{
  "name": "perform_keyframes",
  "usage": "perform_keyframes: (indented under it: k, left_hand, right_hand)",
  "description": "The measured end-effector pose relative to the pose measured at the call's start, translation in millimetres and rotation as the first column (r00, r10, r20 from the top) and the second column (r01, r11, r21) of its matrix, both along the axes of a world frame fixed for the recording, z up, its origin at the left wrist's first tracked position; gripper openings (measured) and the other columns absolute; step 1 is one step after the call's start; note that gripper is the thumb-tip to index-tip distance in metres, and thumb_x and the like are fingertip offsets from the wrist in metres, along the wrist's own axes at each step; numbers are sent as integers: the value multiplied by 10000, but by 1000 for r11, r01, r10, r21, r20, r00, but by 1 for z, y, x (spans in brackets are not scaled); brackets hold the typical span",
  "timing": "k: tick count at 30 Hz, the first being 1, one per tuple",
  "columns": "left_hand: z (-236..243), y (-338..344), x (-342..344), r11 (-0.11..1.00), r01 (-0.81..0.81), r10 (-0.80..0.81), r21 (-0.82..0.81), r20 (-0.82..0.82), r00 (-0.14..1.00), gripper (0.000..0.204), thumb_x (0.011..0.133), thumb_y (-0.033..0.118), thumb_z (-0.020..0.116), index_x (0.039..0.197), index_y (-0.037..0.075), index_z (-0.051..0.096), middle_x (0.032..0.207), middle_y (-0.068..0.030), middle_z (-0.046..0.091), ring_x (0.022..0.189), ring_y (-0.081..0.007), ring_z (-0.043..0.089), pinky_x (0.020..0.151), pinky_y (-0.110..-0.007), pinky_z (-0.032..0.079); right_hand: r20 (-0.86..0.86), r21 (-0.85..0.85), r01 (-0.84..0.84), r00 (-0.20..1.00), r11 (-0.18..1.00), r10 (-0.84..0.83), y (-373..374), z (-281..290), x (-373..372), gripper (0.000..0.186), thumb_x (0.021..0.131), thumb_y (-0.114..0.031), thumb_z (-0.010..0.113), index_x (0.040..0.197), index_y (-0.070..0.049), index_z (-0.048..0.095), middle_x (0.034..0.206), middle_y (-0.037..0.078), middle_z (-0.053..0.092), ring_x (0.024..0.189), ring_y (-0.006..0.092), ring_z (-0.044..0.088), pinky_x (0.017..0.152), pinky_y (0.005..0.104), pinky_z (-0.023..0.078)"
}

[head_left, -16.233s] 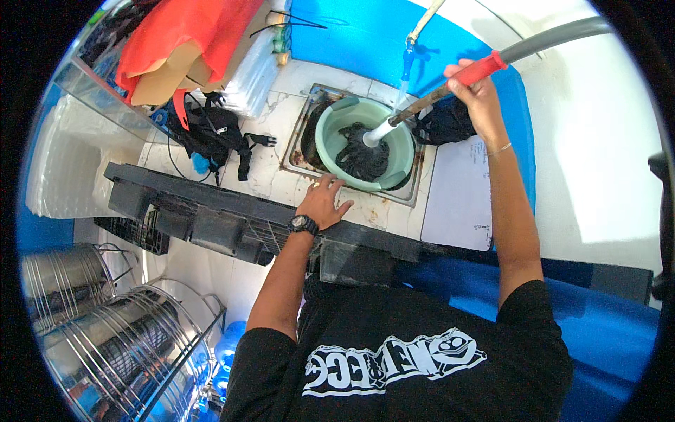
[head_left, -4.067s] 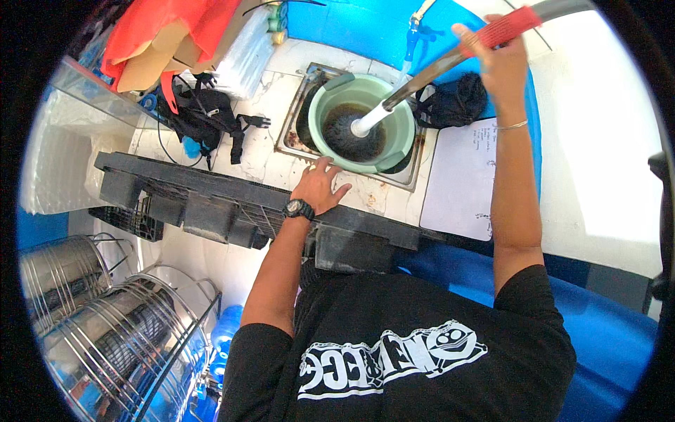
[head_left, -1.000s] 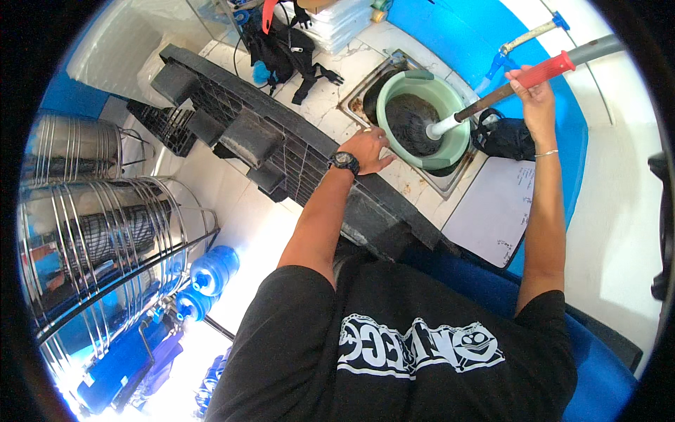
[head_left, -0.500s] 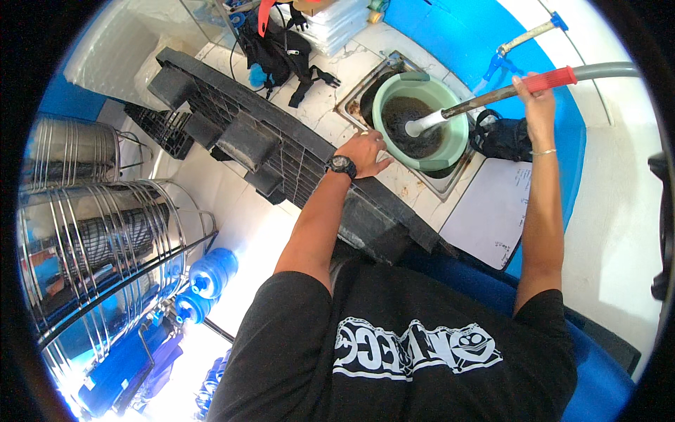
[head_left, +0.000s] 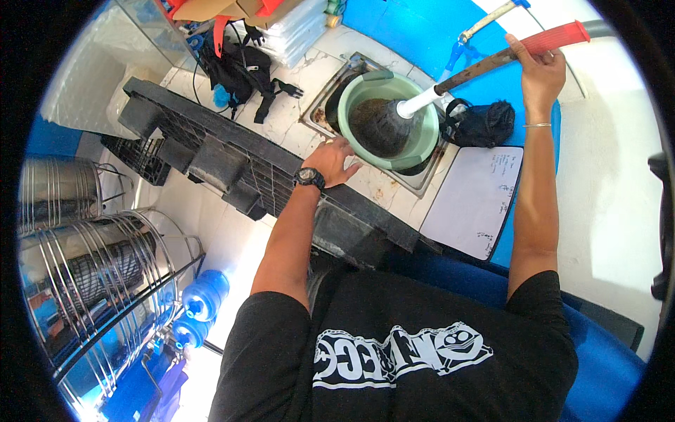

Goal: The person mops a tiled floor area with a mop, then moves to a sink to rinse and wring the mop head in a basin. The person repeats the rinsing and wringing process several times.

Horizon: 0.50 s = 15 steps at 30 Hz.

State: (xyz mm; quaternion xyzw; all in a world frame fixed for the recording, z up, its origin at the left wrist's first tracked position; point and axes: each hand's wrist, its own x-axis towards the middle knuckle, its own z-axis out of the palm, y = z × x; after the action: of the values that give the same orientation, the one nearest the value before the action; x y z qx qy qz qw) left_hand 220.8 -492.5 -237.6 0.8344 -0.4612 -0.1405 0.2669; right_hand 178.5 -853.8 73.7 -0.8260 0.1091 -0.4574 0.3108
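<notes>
My right hand [head_left: 542, 79] is closed around the red grip of a long mop-like pole [head_left: 475, 71]. The pole slants down to the left, and its white socket [head_left: 418, 103] leads to a dark grey, stringy-looking head [head_left: 388, 125]. That head sits in dark brown water in a light green basin [head_left: 428, 146], partly submerged. My left hand [head_left: 329, 163] rests open on the upper edge of a black plastic pallet [head_left: 246, 149] standing on its side. Its thumb is spread apart near the basin's left rim; a watch and a ring are on this hand.
The basin stands over a metal floor frame [head_left: 427, 177]. Beside it lie a black pouch [head_left: 488, 125] and a white board [head_left: 470, 204]. A blue tap [head_left: 458, 53] is at the wall. Black straps and a bag [head_left: 242, 68] lie beyond the pallet; metal racks [head_left: 105, 267] and blue bottles [head_left: 205, 295] stand left.
My right hand has raised the pole, so the white socket sits higher and the dark head shows more. My left hand stays on the pallet. The whole view has shifted.
</notes>
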Motion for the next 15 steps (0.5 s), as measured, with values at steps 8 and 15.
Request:
perform_keyframes:
  k: [8, 15]
  left_hand:
    - [5, -1, 0, 1000, 14, -14, 10, 12, 1000, 416, 939, 439, 667, 1187, 113, 740, 1346, -168, 620, 1188, -349, 640, 1061, -492, 480]
    - [5, 0, 0, 1000, 18, -18, -5, 23, 1000, 421, 945, 440, 657, 1193, 110, 738, 1342, -168, 624, 1187, -347, 641, 1055, -486, 487]
  right_hand:
    - [-167, 311, -274, 927, 910, 336, 16, -99, -5, 309, 920, -150, 799, 1135, 7, 642, 1117, 99, 738, 1048, 182, 691, 948, 322, 540]
    - [-184, 227, -337, 906, 914, 380, 12, -54, -5, 285, 939, -105, 772, 1161, -7, 620, 1078, 93, 737, 1063, 166, 682, 963, 327, 529]
